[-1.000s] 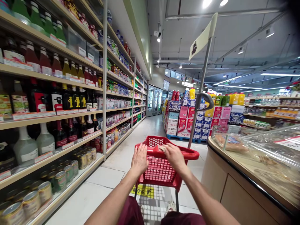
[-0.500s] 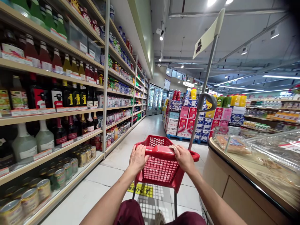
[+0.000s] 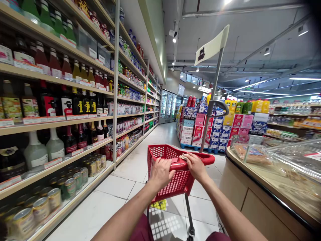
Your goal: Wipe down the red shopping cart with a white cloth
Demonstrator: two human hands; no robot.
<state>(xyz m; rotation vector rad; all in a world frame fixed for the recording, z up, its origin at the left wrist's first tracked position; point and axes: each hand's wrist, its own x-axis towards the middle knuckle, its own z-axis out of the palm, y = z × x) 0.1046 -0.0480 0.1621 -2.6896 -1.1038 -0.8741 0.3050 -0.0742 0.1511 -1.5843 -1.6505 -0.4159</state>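
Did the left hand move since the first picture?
Yes. The left hand has shifted right, farther from the grey shelf post and farther in from the left edge of the red cart.

Floor of large white square tiles [image 3: 112, 185], dark-jointed; along the left, tall beige-edged shelving [image 3: 62, 122] with grey metal uprights, below a pale green bulkhead [image 3: 151, 38]. At the aisle's far end, glass-fronted refrigerated cabinets [image 3: 168, 104]; at right, a curved beige counter [image 3: 262, 209] with black edging. Overhead, a grey ceiling [image 3: 210, 40] with exposed pipework, white spotlights and long white strip lights [image 3: 304, 78].
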